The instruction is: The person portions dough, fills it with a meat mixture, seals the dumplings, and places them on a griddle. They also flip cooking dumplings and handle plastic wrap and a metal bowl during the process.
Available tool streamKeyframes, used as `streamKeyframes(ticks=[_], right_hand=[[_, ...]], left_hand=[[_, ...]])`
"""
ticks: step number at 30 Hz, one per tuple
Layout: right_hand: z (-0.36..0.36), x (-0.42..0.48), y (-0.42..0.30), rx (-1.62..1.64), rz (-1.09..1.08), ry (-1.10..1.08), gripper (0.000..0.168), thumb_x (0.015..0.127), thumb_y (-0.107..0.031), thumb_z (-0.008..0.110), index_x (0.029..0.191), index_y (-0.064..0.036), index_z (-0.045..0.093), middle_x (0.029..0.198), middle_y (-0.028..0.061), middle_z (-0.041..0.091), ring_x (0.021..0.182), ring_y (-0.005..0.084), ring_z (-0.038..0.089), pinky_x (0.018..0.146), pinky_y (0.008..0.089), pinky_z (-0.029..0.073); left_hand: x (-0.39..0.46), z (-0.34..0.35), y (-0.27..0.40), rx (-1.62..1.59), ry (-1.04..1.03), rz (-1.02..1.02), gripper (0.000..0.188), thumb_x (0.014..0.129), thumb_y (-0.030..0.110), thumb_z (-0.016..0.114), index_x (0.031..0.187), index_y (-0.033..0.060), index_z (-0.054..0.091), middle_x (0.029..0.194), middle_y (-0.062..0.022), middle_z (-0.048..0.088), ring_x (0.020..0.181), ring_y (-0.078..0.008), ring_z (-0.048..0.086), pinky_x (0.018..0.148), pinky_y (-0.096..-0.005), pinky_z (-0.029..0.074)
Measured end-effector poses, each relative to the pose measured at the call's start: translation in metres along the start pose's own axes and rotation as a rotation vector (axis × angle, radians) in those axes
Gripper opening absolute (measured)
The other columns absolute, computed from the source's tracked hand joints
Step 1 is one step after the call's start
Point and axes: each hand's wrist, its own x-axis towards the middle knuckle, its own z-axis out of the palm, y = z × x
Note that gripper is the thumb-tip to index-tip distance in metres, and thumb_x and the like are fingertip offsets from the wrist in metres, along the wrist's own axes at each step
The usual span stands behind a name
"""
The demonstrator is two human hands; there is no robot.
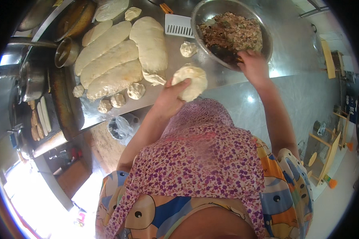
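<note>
My left hand (172,97) holds a flattened round of dough (194,82) near the counter's front edge, thumb on top. My right hand (254,67) reaches over the near rim of a large metal bowl (269,38), its fingers curled. In the bowl lies a chopped, meat-like filling (236,30), with a dark patch on the near side. Whether those fingers grip a utensil or filling is hidden. A small dough ball (188,49) sits left of the bowl. Further left rest several long, oiled dough slabs (149,44), and small dough balls (136,91) line their near side.
A white slotted scraper (179,25) with an orange handle (166,8) lies against the bowl on the metal counter (173,56). At left stand a small metal pot (66,53) and a dark griddle (61,101) beside fried sticks (36,122). A lined bin (121,128) is below.
</note>
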Motion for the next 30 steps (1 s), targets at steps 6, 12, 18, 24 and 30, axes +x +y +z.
streamKeyframes(ticks=[6,12,18,24,30], right_hand=[[-0.006,0.036,0.002,-0.260,-0.189,-0.268,0.021,0.078,-0.015,0.063,0.098,-0.010,0.063,0.092,0.0091,0.067,0.100,0.0249,0.061,0.082,0.0381,0.051],[-0.053,0.003,0.016,0.074,-0.024,-0.204,0.022,0.084,-0.014,0.056,0.104,-0.006,0.059,0.090,0.0141,0.066,0.089,0.0350,0.064,0.075,0.0473,0.053],[-0.045,0.001,0.025,-0.062,0.114,-0.323,0.023,0.090,-0.019,0.053,0.110,-0.011,0.060,0.094,0.0141,0.067,0.083,0.0350,0.066,0.069,0.0458,0.054],[-0.025,0.012,0.018,-0.031,0.004,-0.479,0.018,0.090,-0.019,0.053,0.100,-0.008,0.064,0.083,0.0148,0.067,0.082,0.0349,0.065,0.071,0.0476,0.051],[-0.029,0.015,0.022,0.127,-0.134,-0.468,0.024,0.093,-0.021,0.054,0.106,-0.004,0.065,0.085,0.0163,0.067,0.081,0.0338,0.065,0.070,0.0461,0.050]], left_hand=[[0.040,0.040,-0.019,0.054,-0.075,-0.073,0.039,0.095,0.006,0.058,0.132,0.0003,0.048,0.123,-0.0126,0.061,0.110,-0.0255,0.063,0.091,-0.0377,0.054],[0.070,0.055,-0.025,0.169,-0.063,-0.154,0.038,0.091,0.008,0.065,0.127,0.0012,0.053,0.116,-0.0098,0.064,0.103,-0.0218,0.066,0.086,-0.0360,0.057],[0.081,0.053,-0.039,0.295,0.026,-0.234,0.038,0.090,0.012,0.068,0.125,0.0042,0.054,0.116,-0.0073,0.064,0.103,-0.0208,0.065,0.082,-0.0346,0.056],[0.088,0.044,-0.049,0.189,-0.056,-0.207,0.039,0.090,0.012,0.068,0.127,0.0048,0.054,0.119,-0.0077,0.064,0.107,-0.0212,0.064,0.086,-0.0361,0.054],[0.083,0.052,-0.054,0.180,-0.017,-0.184,0.041,0.092,0.013,0.065,0.130,0.0036,0.052,0.120,-0.0088,0.063,0.109,-0.0226,0.063,0.087,-0.0375,0.054]])
